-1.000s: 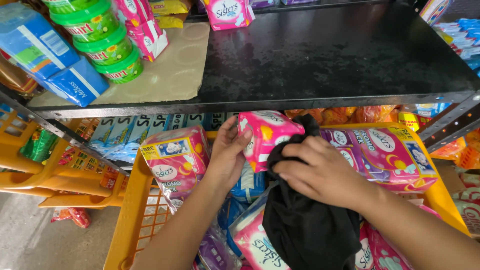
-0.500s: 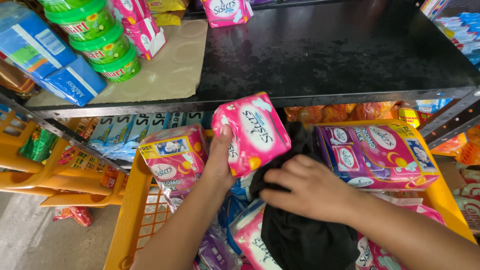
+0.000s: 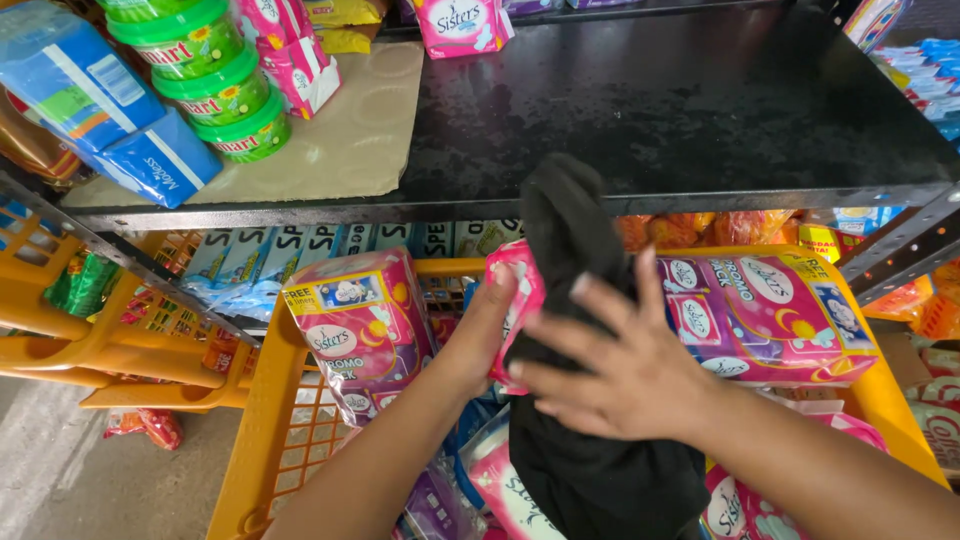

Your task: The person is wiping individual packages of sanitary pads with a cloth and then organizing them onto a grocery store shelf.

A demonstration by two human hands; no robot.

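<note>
Hands meet over a yellow plastic crate (image 3: 262,440) below the front lip of a black shelf (image 3: 700,110). The left hand (image 3: 487,335) grips a small pink packet (image 3: 520,300) by its edge, fingers curled behind it and out of sight. The right hand (image 3: 625,375), fingers spread, presses a black cloth (image 3: 575,230) against that packet; the cloth covers most of the packet's face, and its lower folds drop out of view. Larger pink packs (image 3: 365,325) stand in the crate on either side, the right one (image 3: 765,315) partly behind the cloth. What lies under the forearms is hard to make out. On the shelf, green tubs (image 3: 215,85) and blue packs (image 3: 110,120) stand at the left, the tub stack cut off at the top.
</note>
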